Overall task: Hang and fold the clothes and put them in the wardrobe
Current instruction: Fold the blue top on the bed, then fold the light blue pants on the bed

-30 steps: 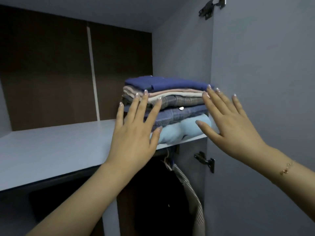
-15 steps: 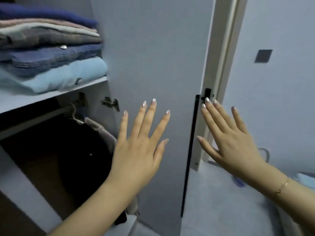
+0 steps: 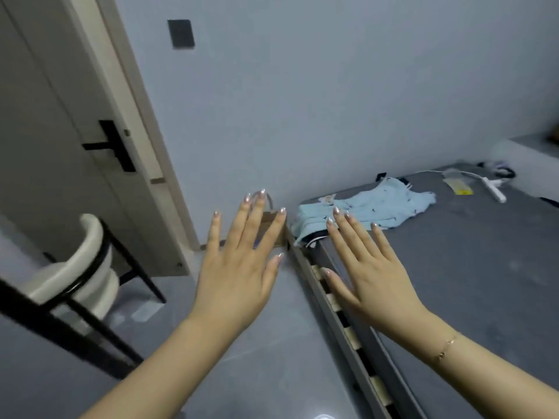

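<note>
Clothes (image 3: 366, 213) lie bunched on the bed (image 3: 472, 267), my hands (image 3: 239, 267) (image 3: 369, 267) open and empty; I might grab them crooked.

At your one o'clock, a light blue garment (image 3: 367, 210) with small dark specks lies crumpled and unfolded on the near corner of the grey mattress (image 3: 472, 267), one edge drooping over the corner at its eight o'clock side.

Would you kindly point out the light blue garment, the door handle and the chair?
light blue garment (image 3: 372, 208): head view, middle of the fabric.
door handle (image 3: 116, 145): head view, black plate.
chair (image 3: 86, 258): head view, cream backrest.
</note>
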Tool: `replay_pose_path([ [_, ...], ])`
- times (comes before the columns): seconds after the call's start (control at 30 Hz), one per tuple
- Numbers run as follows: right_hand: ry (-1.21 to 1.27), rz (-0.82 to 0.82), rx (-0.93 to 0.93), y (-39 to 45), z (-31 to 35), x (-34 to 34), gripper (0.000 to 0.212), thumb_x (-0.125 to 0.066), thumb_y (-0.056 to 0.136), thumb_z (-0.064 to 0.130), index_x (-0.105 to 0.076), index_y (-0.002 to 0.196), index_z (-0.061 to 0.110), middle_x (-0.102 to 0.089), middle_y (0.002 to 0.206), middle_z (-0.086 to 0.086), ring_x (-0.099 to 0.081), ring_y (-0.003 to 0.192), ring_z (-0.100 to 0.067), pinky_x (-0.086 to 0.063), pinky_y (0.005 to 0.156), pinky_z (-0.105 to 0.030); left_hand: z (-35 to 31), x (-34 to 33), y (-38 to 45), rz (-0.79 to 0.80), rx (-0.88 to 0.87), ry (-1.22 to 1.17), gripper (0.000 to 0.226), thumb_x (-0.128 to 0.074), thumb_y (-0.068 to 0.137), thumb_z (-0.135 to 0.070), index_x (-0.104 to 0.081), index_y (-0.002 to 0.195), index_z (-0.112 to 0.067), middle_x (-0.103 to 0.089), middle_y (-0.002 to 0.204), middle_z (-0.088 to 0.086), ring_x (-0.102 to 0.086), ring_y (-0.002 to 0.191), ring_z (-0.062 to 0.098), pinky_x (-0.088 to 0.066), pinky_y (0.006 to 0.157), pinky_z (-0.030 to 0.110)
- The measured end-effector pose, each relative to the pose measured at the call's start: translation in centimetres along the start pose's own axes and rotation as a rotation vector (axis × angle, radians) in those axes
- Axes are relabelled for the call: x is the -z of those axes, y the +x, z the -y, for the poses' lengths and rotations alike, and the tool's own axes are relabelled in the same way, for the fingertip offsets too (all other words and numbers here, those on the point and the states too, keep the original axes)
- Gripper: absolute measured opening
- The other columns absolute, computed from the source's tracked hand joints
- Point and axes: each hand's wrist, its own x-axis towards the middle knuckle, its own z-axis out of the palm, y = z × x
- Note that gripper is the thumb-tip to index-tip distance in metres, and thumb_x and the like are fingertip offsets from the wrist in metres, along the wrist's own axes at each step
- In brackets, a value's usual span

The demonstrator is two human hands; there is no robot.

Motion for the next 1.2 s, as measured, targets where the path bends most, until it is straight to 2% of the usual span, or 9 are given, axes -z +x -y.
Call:
replay_pose_path([
  [0.2, -0.033, 0.148, -0.183, -4.1, -13.0, -4.1, 0.067, -0.031, 0.098, 0.046, -0.028, 0.152, 0.006, -0.021, 0.160, -0.010, -0.019, 0.148, -0.025, -0.018, 0.117, -0.046, -10.6, -7.3, 9.6, 0.100, -0.097, -0.166, 0.059, -0.030, 0.095, -0.042, -0.042, 0.147, -0.016, -0.027, 0.157, 0.014, -0.028, 0.145, 0.030, -0.027, 0.113, 0.059],
  [0.33, -0.022, 0.207, -0.310, -5.5, -19.1, -6.5, 0.067, -0.030, 0.098, 0.046, -0.027, 0.152, 0.007, -0.020, 0.160, -0.008, -0.019, 0.148, -0.023, -0.017, 0.117, -0.045, -16.3, -11.6, 14.5, 0.148, -0.171, -0.245, 0.055, -0.041, 0.098, -0.039, -0.038, 0.149, -0.017, -0.023, 0.159, 0.013, -0.022, 0.147, 0.029, -0.026, 0.114, 0.058],
  [0.5, 0.020, 0.233, -0.410, -5.2, -24.8, -10.1, 0.067, -0.028, 0.098, 0.046, -0.024, 0.153, 0.008, -0.018, 0.161, -0.007, -0.018, 0.149, -0.022, -0.018, 0.118, -0.045, -20.7, -16.2, 19.9, 0.185, -0.258, -0.264, 0.059, -0.032, 0.096, -0.042, -0.039, 0.148, -0.017, -0.025, 0.158, 0.013, -0.025, 0.146, 0.030, -0.024, 0.115, 0.055],
  [0.6, 0.034, 0.248, -0.494, -4.3, -27.8, -12.9, 0.067, -0.027, 0.099, 0.047, -0.021, 0.154, 0.009, -0.016, 0.162, -0.006, -0.015, 0.149, -0.020, -0.018, 0.120, -0.046, -22.4, -19.7, 23.3, 0.230, -0.294, -0.294, 0.058, -0.045, 0.099, -0.041, -0.031, 0.152, -0.020, -0.016, 0.161, 0.011, -0.016, 0.148, 0.028, -0.016, 0.117, 0.052],
  [0.73, 0.039, 0.289, -0.564, -1.8, -31.3, -17.6, 0.067, -0.028, 0.101, 0.048, -0.014, 0.155, 0.011, -0.009, 0.163, -0.004, -0.009, 0.150, -0.019, -0.016, 0.121, -0.046, -24.0, -26.1, 28.7, 0.297, -0.330, -0.319, 0.062, -0.034, 0.102, -0.045, -0.012, 0.155, -0.024, 0.008, 0.162, 0.006, 0.007, 0.150, 0.024, -0.004, 0.121, 0.049],
  [0.8, 0.049, 0.300, -0.594, 0.0, -33.2, -20.5, 0.068, -0.033, 0.101, 0.046, -0.013, 0.155, 0.011, -0.007, 0.163, -0.004, -0.006, 0.151, -0.019, -0.015, 0.122, -0.046, -24.8, -29.7, 32.0, 0.310, -0.356, -0.339, 0.062, -0.032, 0.102, -0.045, -0.009, 0.156, -0.024, 0.009, 0.162, 0.005, 0.007, 0.150, 0.023, -0.004, 0.121, 0.049],
  [0.97, 0.049, 0.384, -0.704, 6.5, -38.8, -30.3, 0.065, -0.025, 0.102, 0.045, -0.007, 0.156, 0.014, 0.000, 0.163, -0.001, -0.002, 0.151, -0.016, -0.006, 0.122, -0.042, -26.4, -41.1, 42.0, 0.408, -0.449, -0.404, 0.061, -0.026, 0.103, -0.045, -0.002, 0.155, -0.027, 0.018, 0.160, 0.002, 0.012, 0.149, 0.022, -0.002, 0.121, 0.050],
  [1.13, 0.098, 0.529, -0.826, 12.5, -44.4, -43.6, 0.068, -0.022, 0.104, 0.044, 0.019, 0.150, 0.017, 0.023, 0.159, 0.002, 0.017, 0.148, -0.014, 0.008, 0.122, -0.038, -26.4, -55.1, 49.8, 0.530, -0.482, -0.358, 0.062, -0.026, 0.103, -0.042, 0.006, 0.153, -0.026, 0.021, 0.158, 0.004, 0.012, 0.149, 0.024, -0.004, 0.120, 0.050],
  [1.2, 0.108, 0.567, -0.863, 14.0, -46.3, -49.4, 0.066, -0.022, 0.103, 0.043, 0.015, 0.151, 0.015, 0.019, 0.160, 0.001, 0.013, 0.149, -0.016, 0.006, 0.122, -0.039, -26.7, -60.7, 52.2, 0.507, -0.533, -0.372, 0.060, -0.027, 0.100, -0.039, -0.011, 0.155, -0.022, 0.003, 0.162, 0.009, -0.003, 0.150, 0.028, -0.017, 0.118, 0.055],
])
